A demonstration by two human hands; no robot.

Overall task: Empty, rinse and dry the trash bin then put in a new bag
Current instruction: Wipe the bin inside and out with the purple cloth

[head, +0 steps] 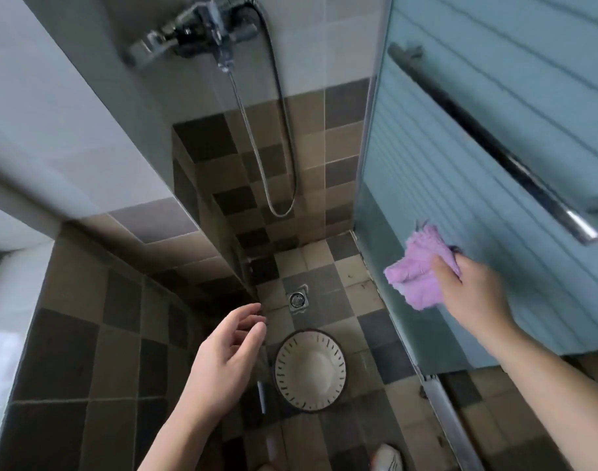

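Observation:
A round cream trash bin [309, 368] with a dark rim and slotted walls stands upright on the tiled shower floor, seen from above, with nothing inside. My left hand [222, 358] hovers just left of the bin, fingers relaxed and loosely curved, holding nothing. My right hand [467, 287] is raised at the right, beside the glass door, and grips a crumpled purple cloth [416, 270].
A floor drain [297, 299] lies beyond the bin. A shower mixer [195, 32] with a looping hose [280, 185] hangs on the far wall. A frosted glass door [494, 147] with a metal bar handle [515, 164] stands at the right; its track [450, 423] runs along the floor.

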